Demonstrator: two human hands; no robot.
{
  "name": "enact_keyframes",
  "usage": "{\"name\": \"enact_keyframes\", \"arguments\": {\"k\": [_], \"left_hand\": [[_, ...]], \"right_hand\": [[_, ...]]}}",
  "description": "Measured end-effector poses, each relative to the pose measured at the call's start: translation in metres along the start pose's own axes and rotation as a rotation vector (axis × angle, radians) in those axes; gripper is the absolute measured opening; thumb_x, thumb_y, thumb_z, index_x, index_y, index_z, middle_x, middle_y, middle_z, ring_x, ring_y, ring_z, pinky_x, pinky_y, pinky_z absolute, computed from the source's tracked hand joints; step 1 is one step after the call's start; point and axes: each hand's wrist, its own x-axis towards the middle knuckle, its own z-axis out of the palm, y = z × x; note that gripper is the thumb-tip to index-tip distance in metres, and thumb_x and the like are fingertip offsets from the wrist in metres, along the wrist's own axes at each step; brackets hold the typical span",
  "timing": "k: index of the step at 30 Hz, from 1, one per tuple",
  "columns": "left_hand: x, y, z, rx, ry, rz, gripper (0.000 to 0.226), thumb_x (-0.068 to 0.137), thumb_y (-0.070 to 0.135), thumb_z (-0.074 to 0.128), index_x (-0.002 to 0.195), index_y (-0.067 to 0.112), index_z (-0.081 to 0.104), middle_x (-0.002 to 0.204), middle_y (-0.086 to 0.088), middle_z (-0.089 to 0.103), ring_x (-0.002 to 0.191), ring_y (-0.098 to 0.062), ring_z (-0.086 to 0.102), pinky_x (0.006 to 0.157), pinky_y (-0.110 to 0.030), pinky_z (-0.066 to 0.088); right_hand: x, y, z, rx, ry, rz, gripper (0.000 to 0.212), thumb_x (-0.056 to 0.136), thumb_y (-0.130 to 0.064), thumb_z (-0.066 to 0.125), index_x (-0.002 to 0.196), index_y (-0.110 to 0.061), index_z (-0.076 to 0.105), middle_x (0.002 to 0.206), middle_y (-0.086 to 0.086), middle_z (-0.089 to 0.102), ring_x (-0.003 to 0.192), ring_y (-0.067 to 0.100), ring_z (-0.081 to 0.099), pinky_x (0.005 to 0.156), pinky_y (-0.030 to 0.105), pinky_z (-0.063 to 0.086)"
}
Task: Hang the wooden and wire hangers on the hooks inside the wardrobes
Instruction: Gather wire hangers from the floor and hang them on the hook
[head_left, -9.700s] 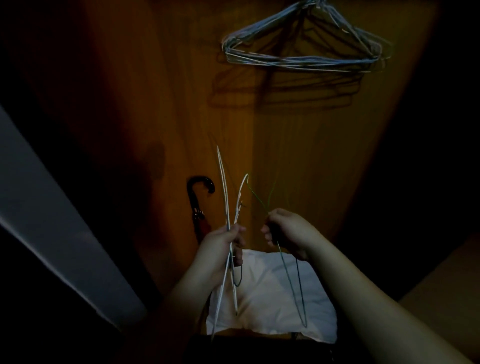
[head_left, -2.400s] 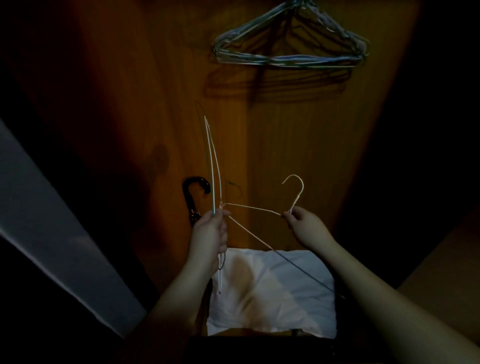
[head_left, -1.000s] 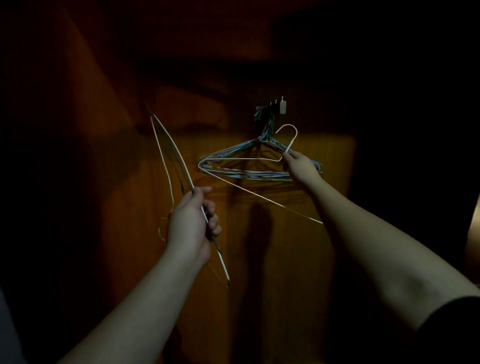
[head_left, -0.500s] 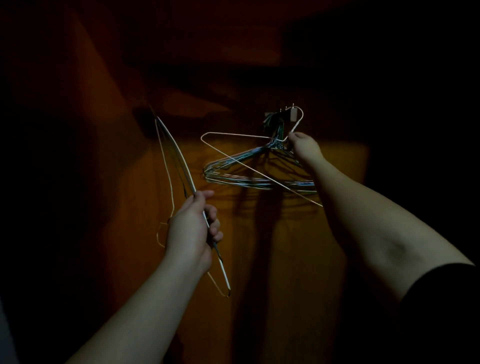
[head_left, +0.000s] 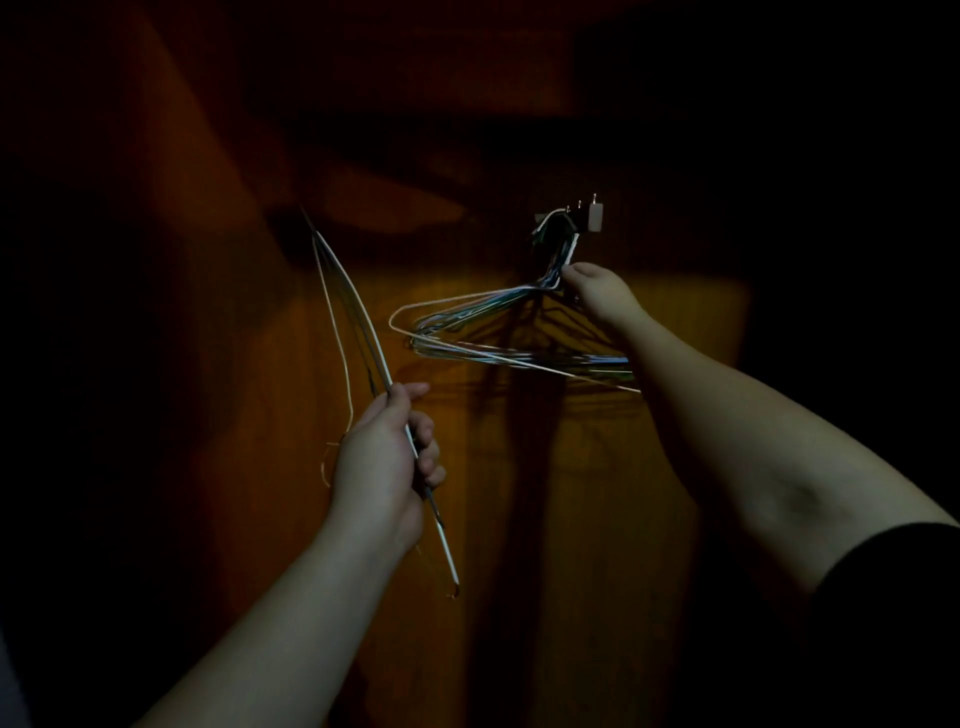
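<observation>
- I am gripping a small bunch of wire hangers (head_left: 358, 332) in my left hand (head_left: 382, 467), fingers curled round the wires near the middle, thumb lying along them; the bunch is standing edge-on and tilted, its hook ends pointing down below my fist.
- My right hand (head_left: 597, 296) is reaching up to the hook rack (head_left: 582, 215) on the wardrobe's wooden back wall (head_left: 519, 519), pinching the neck of the pale hanger (head_left: 467, 304) just under its hook; how far the other fingers are curling I cannot tell, since they are hiding behind the hand.
- That pale hanger is lying against the bundle already hanging (head_left: 519, 353) there, its hook apparently over a peg, though the dark is blurring the exact seating.
- These hangers are looking light and thin, so I am judging them springy and quick to tangle; their smooth coating may slip through a loose hold.
- The neck below the hook seems the best place to hold: it is the stiffest part and steers the hook directly.
- Holding by the long bottom wire would likely let the frame flex and swing.
- Next I should probably be easing one hanger free of the left bunch by its neck, watching for snagging.
</observation>
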Motion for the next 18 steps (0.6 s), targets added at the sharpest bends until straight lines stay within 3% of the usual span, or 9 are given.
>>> {"name": "enact_keyframes", "arguments": {"k": [6, 10, 12, 15, 18], "left_hand": [[0.001, -0.004, -0.004, 0.013, 0.006, -0.009, 0.026, 0.104, 0.029, 0.041, 0.101, 0.012, 0.06, 0.054, 0.003, 0.043, 0.034, -0.006, 0.032, 0.034, -0.018, 0.026], [0.0, -0.005, -0.005, 0.023, 0.012, -0.019, 0.025, 0.104, 0.029, 0.041, 0.1, 0.013, 0.06, 0.055, 0.002, 0.042, 0.035, -0.006, 0.032, 0.033, -0.019, 0.026], [-0.001, -0.005, -0.006, 0.023, 0.016, -0.021, 0.025, 0.104, 0.028, 0.04, 0.1, 0.012, 0.06, 0.054, 0.002, 0.042, 0.034, -0.006, 0.032, 0.033, -0.018, 0.026], [-0.002, -0.005, -0.009, 0.024, 0.017, -0.032, 0.026, 0.104, 0.028, 0.04, 0.101, 0.012, 0.06, 0.054, 0.003, 0.042, 0.035, -0.006, 0.032, 0.034, -0.017, 0.026], [-0.003, -0.004, -0.011, 0.021, 0.012, -0.044, 0.026, 0.104, 0.028, 0.04, 0.101, 0.012, 0.059, 0.055, 0.003, 0.042, 0.035, -0.006, 0.032, 0.035, -0.017, 0.026]], "right_hand": [[-0.002, 0.01, 0.001, -0.069, 0.007, -0.028, 0.035, 0.103, -0.04, 0.041, 0.117, -0.017, 0.063, 0.099, -0.004, 0.063, 0.082, 0.004, 0.055, 0.064, 0.022, 0.04], [-0.001, 0.014, 0.0, -0.09, 0.013, -0.045, 0.035, 0.103, -0.04, 0.039, 0.117, -0.017, 0.063, 0.102, -0.003, 0.064, 0.087, 0.007, 0.057, 0.067, 0.022, 0.041], [0.0, 0.015, -0.001, -0.103, 0.022, -0.051, 0.037, 0.103, -0.041, 0.039, 0.117, -0.017, 0.064, 0.103, -0.002, 0.064, 0.091, 0.009, 0.058, 0.072, 0.026, 0.044], [0.007, 0.018, -0.002, -0.248, 0.083, -0.075, 0.046, 0.1, -0.049, 0.039, 0.114, -0.015, 0.066, 0.115, 0.007, 0.06, 0.108, 0.024, 0.056, 0.095, 0.046, 0.045], [0.013, 0.024, -0.002, -0.335, 0.143, -0.036, 0.053, 0.096, -0.06, 0.037, 0.113, -0.018, 0.065, 0.121, 0.006, 0.054, 0.112, 0.025, 0.051, 0.1, 0.052, 0.042]]}}
